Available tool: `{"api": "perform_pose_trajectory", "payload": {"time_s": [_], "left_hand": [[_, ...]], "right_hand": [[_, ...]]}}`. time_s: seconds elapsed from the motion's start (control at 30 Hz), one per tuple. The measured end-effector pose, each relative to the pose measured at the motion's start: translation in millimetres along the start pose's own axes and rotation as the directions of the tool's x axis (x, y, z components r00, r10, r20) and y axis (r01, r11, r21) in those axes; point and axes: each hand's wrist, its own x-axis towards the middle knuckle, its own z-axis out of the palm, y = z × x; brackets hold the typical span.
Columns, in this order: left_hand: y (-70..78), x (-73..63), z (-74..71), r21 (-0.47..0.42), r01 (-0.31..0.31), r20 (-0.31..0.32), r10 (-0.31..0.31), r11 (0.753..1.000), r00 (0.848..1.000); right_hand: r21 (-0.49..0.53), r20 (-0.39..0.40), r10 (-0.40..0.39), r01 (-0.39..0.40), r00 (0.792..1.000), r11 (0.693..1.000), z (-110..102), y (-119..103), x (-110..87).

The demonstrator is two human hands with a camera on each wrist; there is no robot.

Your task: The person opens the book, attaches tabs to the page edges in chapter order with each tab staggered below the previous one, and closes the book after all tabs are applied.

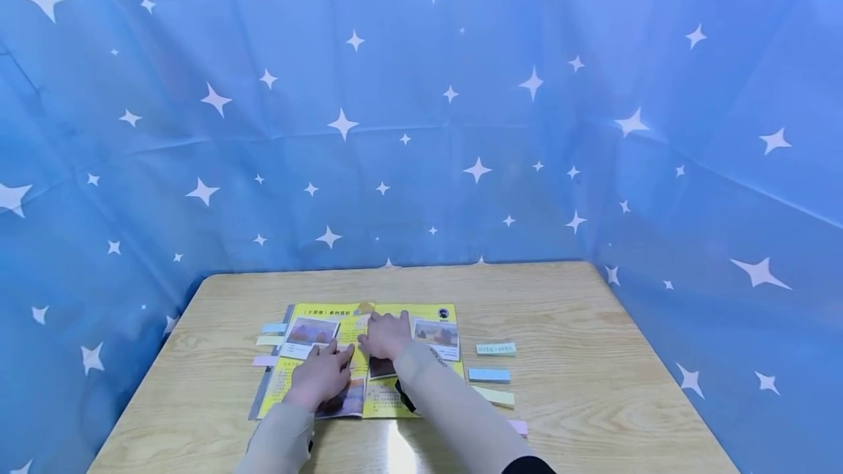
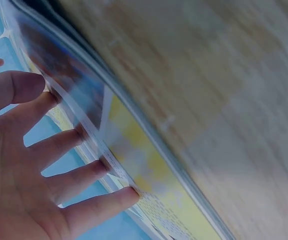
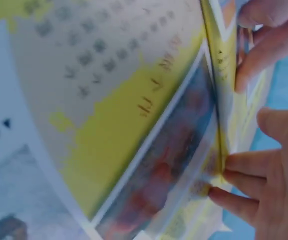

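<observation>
An open magazine (image 1: 395, 407) with yellow pages and printed pictures lies spread on the table. My left hand (image 1: 320, 377) rests on its left page. In the left wrist view, the fingers (image 2: 88, 215) are spread and straight, with their tips on the page. My right hand (image 1: 387, 335) touches the right page close to the centre fold. The right wrist view shows its fingertips (image 3: 216, 192) against the paper beside the fold, near a printed picture (image 3: 154, 190). Part of the right page is hidden under the right hand and sleeve.
Coloured strips stick out at the magazine's left edge, among them a pink one (image 1: 265, 360). Right of it lie a strip with writing (image 1: 496, 349), a blue strip (image 1: 489, 375), a yellow strip (image 1: 495, 397) and a pink strip (image 1: 520, 427). A blue starred curtain (image 1: 395, 203) hangs behind the table (image 1: 579, 313).
</observation>
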Motion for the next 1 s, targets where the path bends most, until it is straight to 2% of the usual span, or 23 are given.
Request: {"api": "perform_pose_trajectory", "payload": {"time_s": [0.17, 0.33, 0.5, 0.67, 0.83, 1.0], "left_hand": [[-4.0, 0.2, 1.2, 0.016, 0.03, -0.018, -0.03, 0.999, 0.999], [-1.0, 0.1, 4.5, 0.034, 0.029, -0.031, -0.028, 0.999, 0.999], [6.6, 2.8, 6.7, 0.051, 0.032, -0.029, -0.03, 0.998, 0.999], [14.8, 4.6, 4.9, 0.056, 0.01, -0.029, -0.009, 0.998, 1.0], [15.1, 2.1, 4.6, 0.066, 0.031, -0.019, -0.029, 0.997, 0.999], [8.7, -0.5, 2.5, 0.061, 0.041, -0.018, -0.04, 0.997, 0.999]], "right_hand": [[-0.007, 0.018, -0.017, 0.017, 1.0, 1.0, -1.3, -4.1, 2.2], [0.069, 0.048, -0.017, 0.014, 0.999, 0.998, -0.3, 1.8, 4.4], [0.123, 0.006, -0.07, 0.069, 0.998, 0.99, 0.7, 11.9, 5.0], [0.12, -0.026, -0.086, 0.089, 0.996, 0.989, 6.6, 18.2, -0.4], [0.101, -0.019, -0.104, 0.106, 0.994, 0.989, 10.9, 12.5, -6.7], [0.104, 0.01, -0.091, 0.089, 0.996, 0.991, 18.1, -3.8, -13.2]]}}
